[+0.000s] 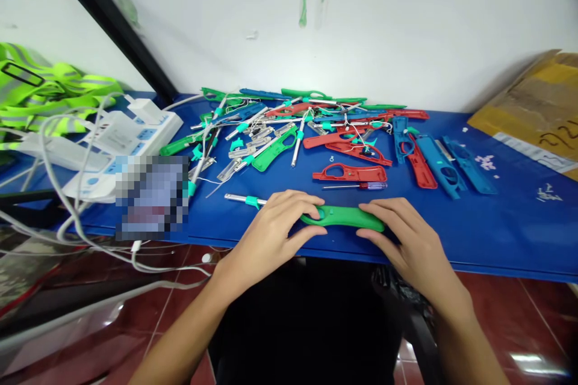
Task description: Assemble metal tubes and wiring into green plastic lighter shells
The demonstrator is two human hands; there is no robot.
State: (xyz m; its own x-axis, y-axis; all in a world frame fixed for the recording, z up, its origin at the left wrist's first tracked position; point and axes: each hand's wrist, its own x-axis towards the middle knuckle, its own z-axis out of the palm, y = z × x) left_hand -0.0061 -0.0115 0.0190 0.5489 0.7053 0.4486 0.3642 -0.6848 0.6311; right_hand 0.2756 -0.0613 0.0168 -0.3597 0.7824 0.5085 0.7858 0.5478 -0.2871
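A green lighter casing (345, 217), long and curved, is held level at the front edge of the blue table. My left hand (277, 228) grips its left end, thumb below and fingers above. Around the right end my right hand (401, 234) is closed the same way. A metal lighter tube (244, 199) with a teal collar sticks out to the left of my left hand; whether it joins the casing is hidden by the fingers. Just beyond the casing lie a screwdriver (372, 186) with a clear purplish handle and a red casing half (352, 172).
Behind lies a heap of red, green and blue casing halves (275, 147), metal tubes and wires. Blue casings (438, 159) lie right, near a cardboard box (537, 108). At left are a power strip (167, 126), cables and a pixelated object (153, 198).
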